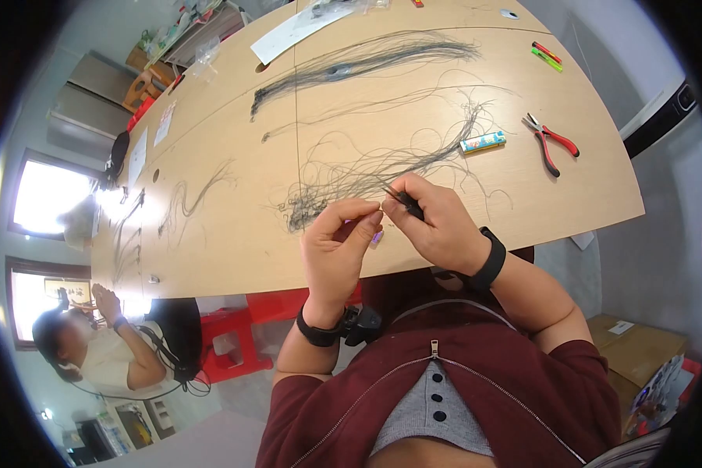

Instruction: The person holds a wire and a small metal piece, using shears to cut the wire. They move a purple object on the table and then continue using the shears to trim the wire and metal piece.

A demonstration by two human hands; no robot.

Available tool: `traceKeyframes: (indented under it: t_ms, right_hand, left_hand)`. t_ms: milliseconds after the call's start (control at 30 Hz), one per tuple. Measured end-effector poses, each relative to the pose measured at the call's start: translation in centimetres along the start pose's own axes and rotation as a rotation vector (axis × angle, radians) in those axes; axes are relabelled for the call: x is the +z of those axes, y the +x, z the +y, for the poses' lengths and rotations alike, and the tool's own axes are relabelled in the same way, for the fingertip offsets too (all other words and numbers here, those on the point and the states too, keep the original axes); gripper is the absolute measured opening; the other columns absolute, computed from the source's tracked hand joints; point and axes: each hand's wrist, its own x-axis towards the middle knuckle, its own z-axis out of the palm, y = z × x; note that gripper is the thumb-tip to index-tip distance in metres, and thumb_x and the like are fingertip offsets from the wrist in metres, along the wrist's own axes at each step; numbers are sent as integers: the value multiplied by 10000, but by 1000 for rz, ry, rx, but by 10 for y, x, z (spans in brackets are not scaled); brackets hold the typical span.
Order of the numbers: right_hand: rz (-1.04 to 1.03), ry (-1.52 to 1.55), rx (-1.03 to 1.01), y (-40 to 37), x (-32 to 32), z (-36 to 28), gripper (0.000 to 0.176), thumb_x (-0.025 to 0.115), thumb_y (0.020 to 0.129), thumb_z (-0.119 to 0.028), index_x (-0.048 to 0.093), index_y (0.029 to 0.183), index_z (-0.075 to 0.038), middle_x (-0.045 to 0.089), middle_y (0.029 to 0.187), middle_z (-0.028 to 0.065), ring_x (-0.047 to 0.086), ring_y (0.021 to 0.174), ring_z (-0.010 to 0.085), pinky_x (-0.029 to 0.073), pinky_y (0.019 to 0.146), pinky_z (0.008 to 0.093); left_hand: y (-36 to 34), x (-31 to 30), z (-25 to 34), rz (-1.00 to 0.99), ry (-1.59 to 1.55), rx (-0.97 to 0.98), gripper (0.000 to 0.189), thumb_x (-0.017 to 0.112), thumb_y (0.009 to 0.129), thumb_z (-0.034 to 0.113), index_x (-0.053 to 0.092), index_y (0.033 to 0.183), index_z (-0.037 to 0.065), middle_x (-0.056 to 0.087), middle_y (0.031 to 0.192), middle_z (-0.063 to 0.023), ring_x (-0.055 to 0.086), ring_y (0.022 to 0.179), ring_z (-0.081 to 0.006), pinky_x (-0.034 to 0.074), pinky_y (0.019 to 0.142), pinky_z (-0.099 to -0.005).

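Observation:
Near the table's front edge, my left hand (334, 248) is closed, with thumb and forefinger pinched on something too small to make out. Its fingertips meet those of my right hand (438, 226), which is closed around a slim, dark-tipped black tool (410, 207). That tool's exact kind is partly hidden by the fingers. A small purple item (377, 237) shows just below the fingertips. Just beyond both hands lies a loose, tangled bundle of thin dark strands (351, 187). On its right end rests a blue patterned small box (483, 143).
Red-handled pliers (552, 145) lie open at right, below red and green pens or cutters (547, 58). More strand bundles (366, 64) lie farther back, near a white sheet (300, 33). Another person (117, 343) sits at the left, by red stools (234, 343).

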Motion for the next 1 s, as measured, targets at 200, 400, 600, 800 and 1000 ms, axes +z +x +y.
traceKeyframes:
  t_ms: [200,400,600,800,1000]
  right_hand:
    - [-26,288,167,2,-2,1,146,529,864,-152,527,842,-7,511,657,47,448,604,100,393,566,242]
    - [-52,412,211,3,-10,-3,145,554,861,-148,551,899,-8,528,733,0,452,691,42,395,613,202]
    - [-98,305,144,2,-6,-3,154,560,861,-156,543,900,-7,527,735,4,461,701,49,399,625,196]
    - [-52,428,236,1,-6,8,150,541,875,-168,546,886,-18,500,692,-13,430,620,44,367,557,190]
    - [-142,475,298,3,-12,4,183,600,843,-201,567,898,-30,451,639,-54,392,573,20,331,520,171]
  left_hand:
    - [2,-4,0,-22,-150,-132,103,614,792,-9,600,891,-37,612,821,-76,575,687,-114,464,616,-219]
    - [2,-4,1,-1,-181,-141,113,626,784,-7,599,890,-36,613,795,-76,575,670,-113,464,601,-216]
    - [4,-6,1,-37,-191,-146,108,634,778,-3,595,875,-31,612,792,-75,576,672,-113,467,600,-217]
    - [4,-7,1,-17,-196,-159,98,621,784,-8,587,872,-33,603,774,-71,571,660,-116,470,603,-224]
    - [7,-9,1,6,-347,-199,81,608,782,-30,581,859,-32,589,773,-61,558,684,-115,467,628,-229]
